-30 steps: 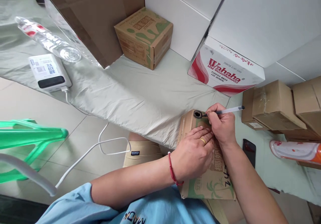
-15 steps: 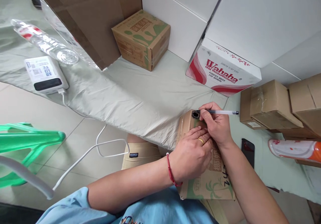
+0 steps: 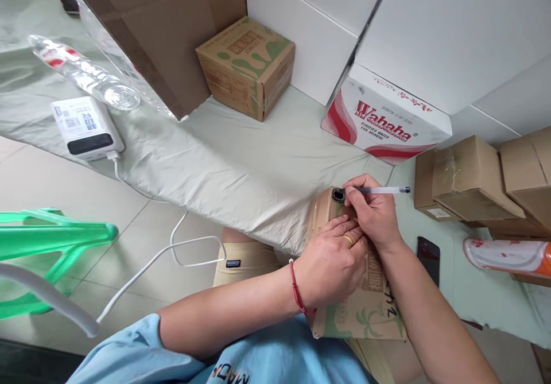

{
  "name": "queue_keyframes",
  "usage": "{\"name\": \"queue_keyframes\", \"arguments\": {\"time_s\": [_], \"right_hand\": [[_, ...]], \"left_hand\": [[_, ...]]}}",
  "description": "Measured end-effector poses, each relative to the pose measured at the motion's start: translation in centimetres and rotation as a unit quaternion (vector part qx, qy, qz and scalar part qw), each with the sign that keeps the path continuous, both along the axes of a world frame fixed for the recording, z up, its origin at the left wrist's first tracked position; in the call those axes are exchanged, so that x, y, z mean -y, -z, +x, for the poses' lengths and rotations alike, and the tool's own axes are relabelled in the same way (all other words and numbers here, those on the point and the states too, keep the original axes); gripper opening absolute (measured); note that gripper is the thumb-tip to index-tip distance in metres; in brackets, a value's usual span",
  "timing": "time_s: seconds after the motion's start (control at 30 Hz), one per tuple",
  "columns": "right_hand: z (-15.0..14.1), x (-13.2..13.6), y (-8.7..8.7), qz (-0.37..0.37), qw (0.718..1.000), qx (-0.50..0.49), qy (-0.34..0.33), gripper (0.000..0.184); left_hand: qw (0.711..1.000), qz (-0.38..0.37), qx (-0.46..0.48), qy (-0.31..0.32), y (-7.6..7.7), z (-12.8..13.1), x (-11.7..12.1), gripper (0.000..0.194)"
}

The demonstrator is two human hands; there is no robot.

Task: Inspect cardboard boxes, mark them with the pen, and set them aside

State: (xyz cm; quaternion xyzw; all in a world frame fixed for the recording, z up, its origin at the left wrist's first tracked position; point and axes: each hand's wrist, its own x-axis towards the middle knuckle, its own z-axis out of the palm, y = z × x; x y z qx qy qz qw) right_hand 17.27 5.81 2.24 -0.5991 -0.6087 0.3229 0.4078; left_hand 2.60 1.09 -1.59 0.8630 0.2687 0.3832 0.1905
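A cardboard box with green palm prints and black handwriting rests against my lap and the edge of the cloth-covered table. My left hand lies flat across its upper face, fingers stretched out and close together. Between the thumb and fingers of my right hand is a pen with a clear barrel and black end. Its tip end is hidden by the fingers beside a black-rimmed dark patch at the box's far corner; whether this is a hole or ink I cannot tell.
A similar carton and a white-and-red Wahaha carton stand along the wall. Brown boxes, a phone and an orange-white cylinder are at right. A plastic bottle and a white device with a cable lie left.
The whole view has shifted slightly to the right. Both hands stay at the same places on the box, and the pen's angle is nearly the same.
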Motion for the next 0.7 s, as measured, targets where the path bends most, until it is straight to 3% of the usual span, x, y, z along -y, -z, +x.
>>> {"name": "queue_keyframes", "arguments": {"time_s": [0.13,0.23,0.37,0.43,0.5,0.57,0.63,0.7], "right_hand": [[0.0,-0.2,0.0,-0.012,1.0,-0.028,-0.001,0.015],[1.6,-0.3,-0.9,0.052,0.984,-0.14,0.098,0.017],[7.2,1.8,-1.8,0.123,0.935,-0.24,0.231,0.041],[10.6,4.2,-1.0,0.064,0.934,-0.205,0.286,0.051],[13.4,6.9,0.9,-0.092,0.944,-0.103,0.299,0.059],[15.1,9.3,3.5,-0.231,0.938,0.021,0.259,0.067],[15.9,11.0,5.9,-0.28,0.927,0.086,0.235,0.068],[16.2,12.0,7.7,-0.285,0.919,0.125,0.241,0.064]], "left_hand": [[0.999,-0.02,-0.022,0.023,0.3,0.0,0.1,0.028],[0.998,-0.043,-0.034,0.033,0.1,-0.2,-0.2,0.033],[0.994,-0.077,-0.019,0.078,-0.8,-1.5,-0.7,0.033],[0.993,-0.081,-0.01,0.086,-1.4,-2.9,-0.4,0.037],[0.992,-0.073,-0.005,0.104,-1.9,-4.7,0.3,0.043],[0.987,-0.064,-0.012,0.149,-2.1,-6.3,1.3,0.05],[0.979,-0.046,-0.029,0.194,-1.9,-7.3,2.3,0.06],[0.975,-0.017,-0.053,0.217,-1.4,-7.5,2.9,0.065]]}}
